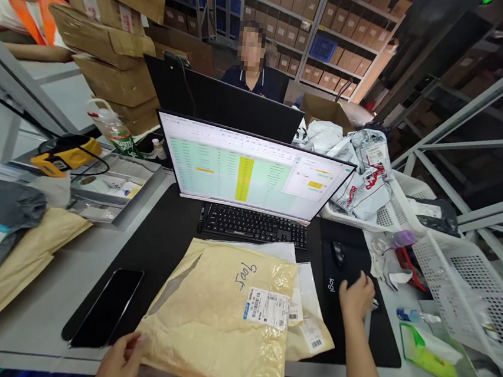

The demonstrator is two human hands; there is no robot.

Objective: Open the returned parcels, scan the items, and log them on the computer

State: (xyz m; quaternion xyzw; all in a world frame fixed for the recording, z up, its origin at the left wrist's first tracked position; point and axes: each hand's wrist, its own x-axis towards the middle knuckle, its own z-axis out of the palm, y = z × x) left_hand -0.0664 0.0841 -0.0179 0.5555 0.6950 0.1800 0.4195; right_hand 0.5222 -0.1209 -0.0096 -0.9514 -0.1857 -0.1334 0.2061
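Note:
A large yellow padded envelope [218,304] lies in front of me, with "9005" handwritten on it and a white barcode label [266,308] stuck near its right side. My left hand [121,361] grips its lower left corner between thumb and fingers. Under its right side, white and tan mailers [310,313] with labels stick out. My right hand [359,296] is over the mouse pad [346,269], its fingers curled. A small greyish item [374,304] shows beside that hand, mostly hidden. The black mouse [338,253] sits just beyond, apart from the fingers.
A monitor [254,165] and keyboard [252,224] stand behind the envelope. A phone [106,308] lies left, near more mailers [17,266]. White baskets [468,292], one with grey parcels [363,175], and a green packet [431,354] are right. A person [253,82] sits opposite.

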